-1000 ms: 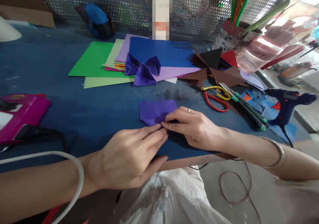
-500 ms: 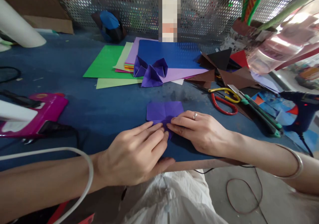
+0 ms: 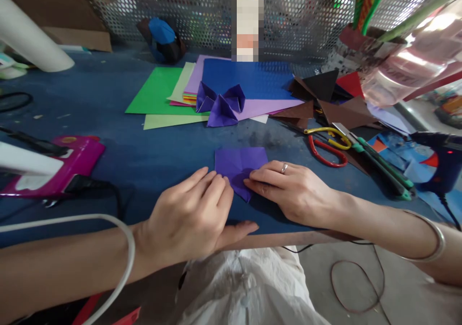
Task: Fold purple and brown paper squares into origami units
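Note:
A creased sheet of purple origami paper (image 3: 240, 163) lies on the blue tabletop in front of me, its lower part narrowing to a point. My left hand (image 3: 197, 207) is at its lower left edge, fingers curled and pressed together against it, thumb stretched away to the right. From the other side my right hand (image 3: 294, 188), with a ring on one finger, pins the paper's right edge under closed fingertips; its thumb is hidden. Just beyond stands a folded purple paper shape (image 3: 222, 106) with several open points.
Behind lie stacked coloured papers (image 3: 249, 77). To the right are scissors (image 3: 328, 147), a green-handled cutter (image 3: 386, 171), a glue gun (image 3: 438, 156) and brown paper scraps (image 3: 346, 110). A magenta device (image 3: 77, 159) with cables sits left. A white cable (image 3: 126, 248) arches over my left forearm.
My left fingers have slid left and curled more, uncovering the paper's lower point. My right hand keeps its place on the paper. The whole view has shifted slightly.

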A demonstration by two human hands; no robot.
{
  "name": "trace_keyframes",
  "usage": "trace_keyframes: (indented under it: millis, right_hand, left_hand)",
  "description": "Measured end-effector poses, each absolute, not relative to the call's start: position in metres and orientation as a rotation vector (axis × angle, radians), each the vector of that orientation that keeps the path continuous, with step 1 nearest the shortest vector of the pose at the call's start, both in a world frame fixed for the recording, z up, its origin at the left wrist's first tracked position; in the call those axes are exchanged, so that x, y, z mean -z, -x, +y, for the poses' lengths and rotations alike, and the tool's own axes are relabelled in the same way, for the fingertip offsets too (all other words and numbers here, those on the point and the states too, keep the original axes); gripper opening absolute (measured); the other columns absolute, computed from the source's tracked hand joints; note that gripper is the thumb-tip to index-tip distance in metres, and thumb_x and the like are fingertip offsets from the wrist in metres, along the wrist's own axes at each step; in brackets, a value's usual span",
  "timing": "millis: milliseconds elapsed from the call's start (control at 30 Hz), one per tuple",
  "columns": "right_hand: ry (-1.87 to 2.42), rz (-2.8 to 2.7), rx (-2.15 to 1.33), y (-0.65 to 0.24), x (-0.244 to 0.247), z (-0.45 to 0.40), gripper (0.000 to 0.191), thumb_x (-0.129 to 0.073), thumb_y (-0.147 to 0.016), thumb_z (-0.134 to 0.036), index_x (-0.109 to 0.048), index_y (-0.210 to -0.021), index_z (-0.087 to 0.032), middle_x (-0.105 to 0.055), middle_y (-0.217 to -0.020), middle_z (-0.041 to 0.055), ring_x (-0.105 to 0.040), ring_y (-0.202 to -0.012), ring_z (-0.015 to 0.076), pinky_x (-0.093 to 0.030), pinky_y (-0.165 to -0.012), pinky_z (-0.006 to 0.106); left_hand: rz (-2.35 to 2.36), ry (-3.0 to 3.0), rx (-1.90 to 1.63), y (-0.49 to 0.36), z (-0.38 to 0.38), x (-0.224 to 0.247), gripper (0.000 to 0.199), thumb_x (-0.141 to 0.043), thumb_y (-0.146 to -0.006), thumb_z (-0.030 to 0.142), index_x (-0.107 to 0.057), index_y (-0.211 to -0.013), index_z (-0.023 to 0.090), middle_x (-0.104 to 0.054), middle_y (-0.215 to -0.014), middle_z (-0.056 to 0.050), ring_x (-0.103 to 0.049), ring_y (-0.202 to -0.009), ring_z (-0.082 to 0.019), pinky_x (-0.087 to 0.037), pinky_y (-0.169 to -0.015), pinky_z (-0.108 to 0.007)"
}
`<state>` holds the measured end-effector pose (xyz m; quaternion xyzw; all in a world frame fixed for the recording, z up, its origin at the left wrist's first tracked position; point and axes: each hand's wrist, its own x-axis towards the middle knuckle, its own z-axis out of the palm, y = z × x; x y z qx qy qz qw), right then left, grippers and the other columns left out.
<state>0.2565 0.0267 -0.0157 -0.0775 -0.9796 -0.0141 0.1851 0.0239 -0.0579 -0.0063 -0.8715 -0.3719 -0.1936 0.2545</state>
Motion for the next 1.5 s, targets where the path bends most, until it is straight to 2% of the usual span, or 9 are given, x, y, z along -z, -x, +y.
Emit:
trace_keyframes:
  millis: [167, 267, 467, 700, 900, 1100, 1233, 1333, 1500]
  right_hand:
    - [0.22, -2.755, 0.05, -0.256, 0.016, 0.028, 0.042, -0.035, -0.098, -0.004, -0.069, -0.123, -0.008, -0.073, -0.118, 0.0122, -0.067, -0.101, 0.021, -0.062, -0.085, 0.035]
    - [0.218, -2.754, 0.03, -0.256, 0.017, 0.028, 0.042, -0.036, -0.098, -0.004, -0.068, -0.124, -0.007, -0.073, -0.118, 0.0133, -0.067, -0.101, 0.0216, -0.062, -0.086, 0.036]
    - [0.215, -2.761, 0.002, -0.257, 0.018, 0.029, 0.041, -0.038, -0.098, -0.004, -0.066, -0.128, -0.007, -0.071, -0.119, 0.0147, -0.065, -0.106, 0.0221, -0.061, -0.09, 0.038]
    - [0.234, -2.744, 0.043, -0.256, 0.017, 0.027, 0.041, -0.038, -0.097, -0.004, -0.068, -0.125, -0.008, -0.073, -0.117, 0.0126, -0.065, -0.103, 0.0203, -0.061, -0.089, 0.034]
    - [0.208, -2.707, 0.057, -0.254, 0.016, 0.026, 0.038, -0.042, -0.096, -0.004, -0.069, -0.123, -0.004, -0.073, -0.113, 0.0135, -0.065, -0.102, 0.022, -0.061, -0.089, 0.035]
    - [0.204, -2.689, 0.061, -0.254, 0.015, 0.025, 0.04, -0.041, -0.093, -0.001, -0.07, -0.121, -0.004, -0.074, -0.112, 0.0126, -0.065, -0.101, 0.0226, -0.061, -0.089, 0.034]
    - [0.22, -2.701, 0.054, -0.253, 0.014, 0.025, 0.038, -0.04, -0.094, -0.002, -0.073, -0.113, -0.005, -0.074, -0.112, 0.0131, -0.065, -0.1, 0.0232, -0.061, -0.085, 0.034]
    - [0.227, -2.715, 0.073, -0.253, 0.014, 0.025, 0.037, -0.041, -0.096, -0.003, -0.073, -0.116, -0.004, -0.074, -0.112, 0.0132, -0.065, -0.098, 0.0229, -0.061, -0.083, 0.034]
    - [0.236, -2.722, 0.091, -0.255, 0.014, 0.025, 0.039, -0.039, -0.099, -0.005, -0.071, -0.12, -0.006, -0.074, -0.113, 0.0116, -0.064, -0.098, 0.0208, -0.06, -0.084, 0.032]
  left_hand:
    - [-0.963, 2.341, 0.508, -0.024, -0.05, 0.007, 0.058, -0.052, -0.099, 0.054, -0.076, -0.088, 0.002, -0.077, -0.079, -0.016, -0.074, -0.069, -0.026, -0.066, -0.084, -0.044]
    - [-0.87, 2.332, 0.579, -0.018, -0.048, 0.007, 0.045, -0.062, -0.096, 0.044, -0.077, -0.09, 0.002, -0.079, -0.083, -0.015, -0.077, -0.075, -0.027, -0.067, -0.084, -0.045]
    - [-0.668, 2.671, 0.715, -0.016, -0.054, 0.009, 0.024, -0.063, -0.096, 0.025, -0.075, -0.103, 0.006, -0.081, -0.099, -0.011, -0.078, -0.092, -0.02, -0.064, -0.095, -0.033]
    - [-0.798, 2.681, 0.75, -0.02, -0.055, 0.01, 0.025, -0.056, -0.1, 0.026, -0.074, -0.105, 0.009, -0.081, -0.096, -0.007, -0.078, -0.09, -0.019, -0.063, -0.093, -0.032]
    - [-0.616, 2.574, 0.533, -0.027, -0.065, 0.01, 0.052, -0.04, -0.105, 0.041, -0.067, -0.127, 0.002, -0.081, -0.092, -0.016, -0.079, -0.089, -0.029, -0.064, -0.087, -0.042]
    - [-0.701, 2.657, 0.5, -0.025, -0.066, 0.007, 0.053, -0.036, -0.106, 0.04, -0.062, -0.135, 0.004, -0.08, -0.104, -0.016, -0.077, -0.099, -0.027, -0.061, -0.096, -0.044]
    - [-0.762, 2.521, 0.489, -0.019, -0.06, 0.006, 0.057, -0.043, -0.104, 0.044, -0.064, -0.13, -0.002, -0.08, -0.1, -0.017, -0.078, -0.091, -0.028, -0.063, -0.093, -0.045]
    - [-0.854, 2.367, 0.448, -0.013, -0.052, 0.006, 0.059, -0.051, -0.101, 0.047, -0.067, -0.126, -0.005, -0.079, -0.087, -0.018, -0.077, -0.078, -0.028, -0.065, -0.087, -0.045]
    - [-0.873, 2.248, 0.464, -0.004, -0.039, 0.006, 0.043, -0.06, -0.099, 0.039, -0.073, -0.113, 0.001, -0.074, -0.071, -0.008, -0.072, -0.063, -0.021, -0.065, -0.082, -0.041]
